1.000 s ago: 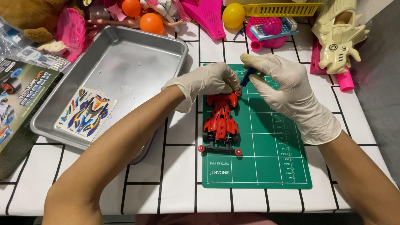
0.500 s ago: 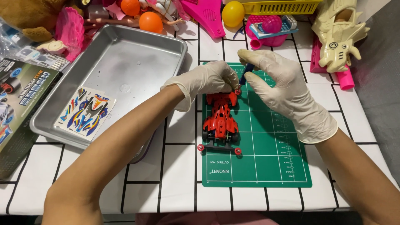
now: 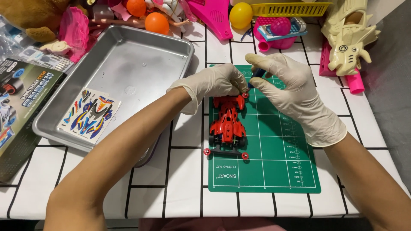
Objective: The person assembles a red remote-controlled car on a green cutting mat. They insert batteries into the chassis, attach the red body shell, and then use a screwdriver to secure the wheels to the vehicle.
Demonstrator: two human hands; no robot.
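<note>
Both hands wear pale gloves and meet over the far end of the red toy car [image 3: 227,123]. We note that the left hand [image 3: 216,82] covers that end of the car, fingers curled onto it, so the part beneath is hidden. Our right hand [image 3: 291,92] pinches a small dark blue tool [image 3: 255,76] between thumb and fingertips; only a short stretch of it shows, and its tip is hard to make out. The car lies on the green cutting mat [image 3: 278,162] on the table, long axis running away from us, the roller bar with two red rollers at the near end. Left of the mat sits a metal tray [image 3: 128,64] holding a sticker sheet [image 3: 90,113].
</note>
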